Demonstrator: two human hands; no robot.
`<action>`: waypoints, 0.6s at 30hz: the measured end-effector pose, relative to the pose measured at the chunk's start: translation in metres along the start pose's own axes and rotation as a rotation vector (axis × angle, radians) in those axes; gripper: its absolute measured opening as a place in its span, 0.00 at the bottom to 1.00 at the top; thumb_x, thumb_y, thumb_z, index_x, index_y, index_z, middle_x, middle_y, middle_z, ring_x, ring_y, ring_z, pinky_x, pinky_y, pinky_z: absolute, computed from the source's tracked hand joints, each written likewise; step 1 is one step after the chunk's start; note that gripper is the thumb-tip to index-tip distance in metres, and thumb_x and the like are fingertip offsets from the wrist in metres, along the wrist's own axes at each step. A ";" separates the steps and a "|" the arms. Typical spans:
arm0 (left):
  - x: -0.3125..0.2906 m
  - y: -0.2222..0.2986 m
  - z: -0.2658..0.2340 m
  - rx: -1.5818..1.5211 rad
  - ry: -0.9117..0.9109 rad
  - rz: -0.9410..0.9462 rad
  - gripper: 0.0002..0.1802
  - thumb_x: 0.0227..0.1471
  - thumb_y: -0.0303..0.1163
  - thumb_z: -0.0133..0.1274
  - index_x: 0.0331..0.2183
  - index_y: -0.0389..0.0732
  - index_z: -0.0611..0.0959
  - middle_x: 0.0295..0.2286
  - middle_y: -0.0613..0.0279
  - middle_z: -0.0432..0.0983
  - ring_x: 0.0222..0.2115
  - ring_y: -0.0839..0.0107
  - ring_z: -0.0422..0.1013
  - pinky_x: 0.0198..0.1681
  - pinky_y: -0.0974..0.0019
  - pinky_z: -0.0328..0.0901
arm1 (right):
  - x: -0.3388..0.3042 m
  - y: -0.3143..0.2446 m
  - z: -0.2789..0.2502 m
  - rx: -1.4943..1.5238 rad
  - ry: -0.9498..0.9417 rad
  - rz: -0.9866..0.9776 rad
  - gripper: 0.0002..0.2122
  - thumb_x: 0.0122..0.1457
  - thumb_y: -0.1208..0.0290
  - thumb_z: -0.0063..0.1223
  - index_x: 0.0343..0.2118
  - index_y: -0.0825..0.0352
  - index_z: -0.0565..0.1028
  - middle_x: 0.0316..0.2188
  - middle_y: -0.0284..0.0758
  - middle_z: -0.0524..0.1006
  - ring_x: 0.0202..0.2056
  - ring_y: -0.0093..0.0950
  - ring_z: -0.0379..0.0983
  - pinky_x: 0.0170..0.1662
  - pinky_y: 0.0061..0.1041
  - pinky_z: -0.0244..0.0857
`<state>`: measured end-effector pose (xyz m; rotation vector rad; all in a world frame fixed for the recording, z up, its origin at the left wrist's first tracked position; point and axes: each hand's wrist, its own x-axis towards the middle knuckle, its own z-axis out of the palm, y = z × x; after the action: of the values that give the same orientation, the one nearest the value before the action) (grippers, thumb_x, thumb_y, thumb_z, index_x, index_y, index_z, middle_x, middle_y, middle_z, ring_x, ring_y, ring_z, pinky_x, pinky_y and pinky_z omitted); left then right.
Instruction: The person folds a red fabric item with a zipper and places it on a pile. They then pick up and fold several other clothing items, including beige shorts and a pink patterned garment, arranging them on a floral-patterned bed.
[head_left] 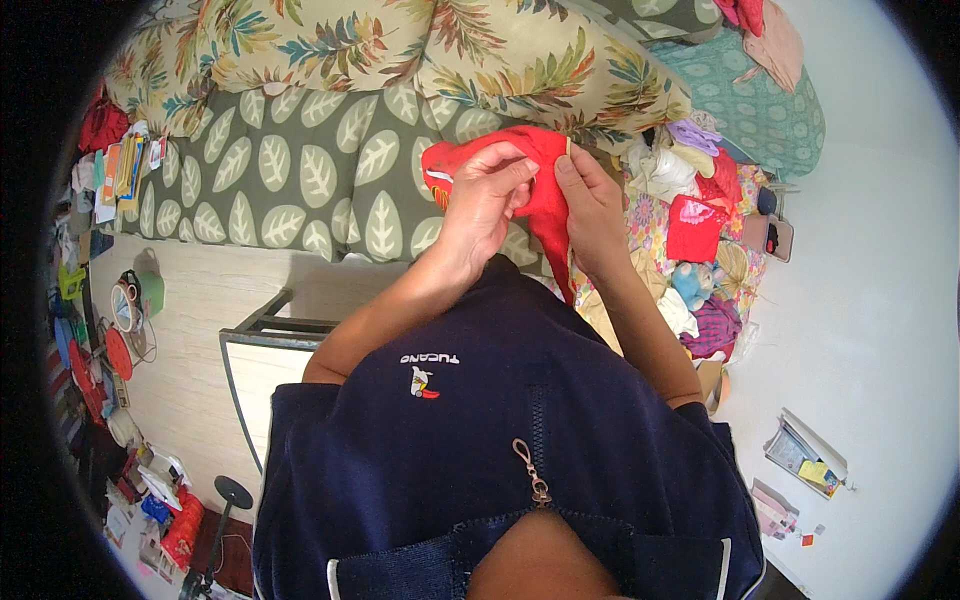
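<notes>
Both my hands hold a red cloth (pixel 545 150) up in front of my chest, over the edge of the leaf-patterned seat. Its left end carries a white and yellow print, and a narrow part hangs down between my wrists. With thumb and fingers pinched together, my left hand (pixel 480 205) is closed on the middle of the cloth. My right hand (pixel 597 210) grips it close to a pale yellowish edge at the upper right. What kind of garment or piece it is, I cannot tell.
Beyond my hands stretches a sofa seat (pixel 275 165) with leaf-print cushions (pixel 330 45) behind. Clothes, a folded red cloth (pixel 695 228) and a blue stuffed toy (pixel 692 285) pile up at right. A white-topped table (pixel 270 375) stands at left; books (pixel 125 175) lie farther left.
</notes>
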<state>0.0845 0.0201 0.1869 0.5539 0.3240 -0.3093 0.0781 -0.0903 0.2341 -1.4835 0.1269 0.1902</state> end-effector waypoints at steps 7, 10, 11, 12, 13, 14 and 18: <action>0.005 0.005 -0.010 0.073 -0.007 -0.059 0.03 0.44 0.20 0.49 0.24 0.38 0.76 0.16 0.70 0.68 0.13 0.84 0.59 0.14 0.81 0.50 | 0.005 0.009 0.004 -0.187 0.005 -0.076 0.12 0.58 0.70 0.39 0.41 0.71 0.69 0.30 0.29 0.72 0.30 0.14 0.64 0.33 0.14 0.60; 0.010 0.002 -0.021 0.026 -0.079 -0.123 0.02 0.44 0.21 0.49 0.23 0.38 0.75 0.15 0.70 0.66 0.13 0.83 0.59 0.13 0.81 0.50 | 0.008 0.020 0.000 -0.280 0.007 -0.129 0.11 0.57 0.71 0.41 0.40 0.71 0.70 0.29 0.31 0.72 0.29 0.14 0.65 0.32 0.14 0.61; 0.011 0.002 -0.022 0.045 -0.059 -0.140 0.02 0.44 0.21 0.49 0.23 0.39 0.74 0.15 0.70 0.66 0.13 0.83 0.59 0.13 0.81 0.51 | 0.008 0.021 0.001 -0.292 0.021 -0.122 0.11 0.57 0.71 0.42 0.39 0.71 0.70 0.28 0.31 0.72 0.28 0.14 0.65 0.32 0.15 0.61; 0.011 0.003 -0.020 0.064 -0.040 -0.157 0.02 0.44 0.22 0.49 0.23 0.39 0.74 0.15 0.70 0.66 0.13 0.83 0.59 0.14 0.81 0.51 | 0.008 0.019 0.005 -0.304 0.035 -0.115 0.11 0.56 0.70 0.43 0.39 0.71 0.70 0.27 0.32 0.72 0.28 0.14 0.65 0.31 0.15 0.61; 0.010 0.004 -0.019 0.083 -0.023 -0.175 0.02 0.45 0.23 0.49 0.22 0.39 0.73 0.14 0.70 0.65 0.13 0.82 0.59 0.14 0.80 0.52 | 0.007 0.018 0.006 -0.315 0.052 -0.108 0.11 0.56 0.70 0.43 0.38 0.71 0.70 0.26 0.32 0.72 0.27 0.14 0.65 0.31 0.15 0.61; 0.010 0.005 -0.017 0.060 -0.025 -0.179 0.02 0.45 0.23 0.49 0.23 0.39 0.73 0.14 0.70 0.65 0.13 0.82 0.60 0.14 0.80 0.52 | 0.008 0.018 0.004 -0.351 0.060 -0.093 0.11 0.56 0.69 0.44 0.37 0.71 0.71 0.25 0.31 0.72 0.26 0.14 0.65 0.30 0.15 0.61; 0.010 0.009 -0.010 -0.024 -0.010 -0.223 0.02 0.45 0.24 0.49 0.23 0.40 0.72 0.13 0.71 0.63 0.13 0.82 0.60 0.16 0.79 0.53 | 0.016 0.021 -0.007 -0.399 0.093 -0.043 0.11 0.55 0.67 0.47 0.32 0.71 0.71 0.21 0.29 0.72 0.23 0.14 0.64 0.28 0.15 0.61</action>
<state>0.0950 0.0312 0.1791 0.4927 0.3799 -0.5227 0.0895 -0.0947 0.2100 -1.8915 0.1372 0.1145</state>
